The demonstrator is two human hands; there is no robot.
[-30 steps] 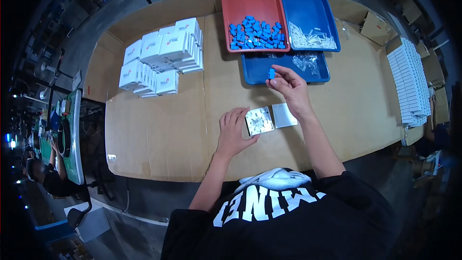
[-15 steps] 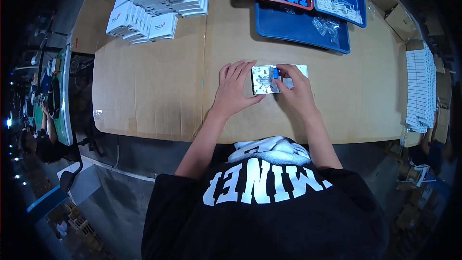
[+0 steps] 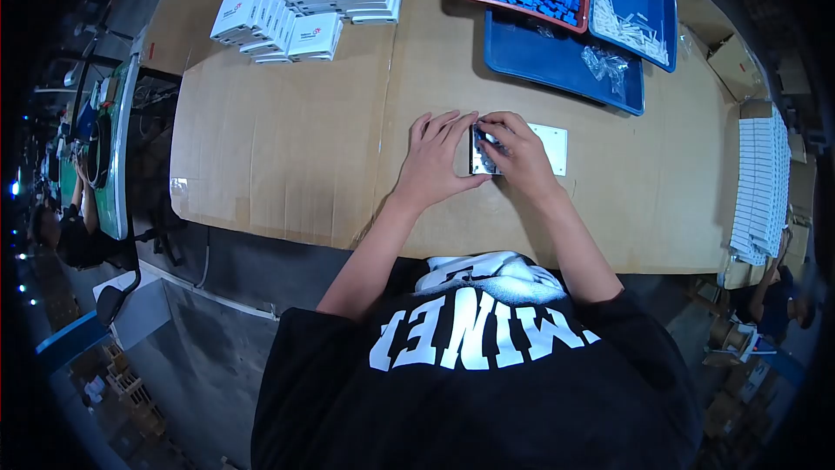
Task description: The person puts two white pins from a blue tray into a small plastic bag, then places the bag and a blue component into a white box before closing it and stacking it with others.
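Note:
A small white box point(image 3: 483, 168) lies on the cardboard-covered table in front of me, its inner tray partly hidden under my hands. A flat white panel point(image 3: 552, 153) sits directly to its right. My left hand point(image 3: 430, 166) braces the box from the left, fingertips at the far edge and thumb at the near edge. My right hand point(image 3: 524, 161) reaches over the tray with its fingers bent in a pinch. A small blue plastic connector point(image 3: 492, 141) shows only faintly at those fingertips, mostly covered by them.
Stacked white boxes point(image 3: 313, 35) stand at the back left. At the back right are a red tray point(image 3: 584, 25) of blue connectors, a blue tray point(image 3: 670, 26) of white sticks and another blue tray point(image 3: 513, 66) with clear bags. White pieces point(image 3: 755, 183) are stacked at the right edge.
My right hand has shifted left across the tray, uncovering more of the white panel. The blue connector, clearly visible before, is now mostly hidden. My left hand keeps its hold; the whole view has shifted slightly.

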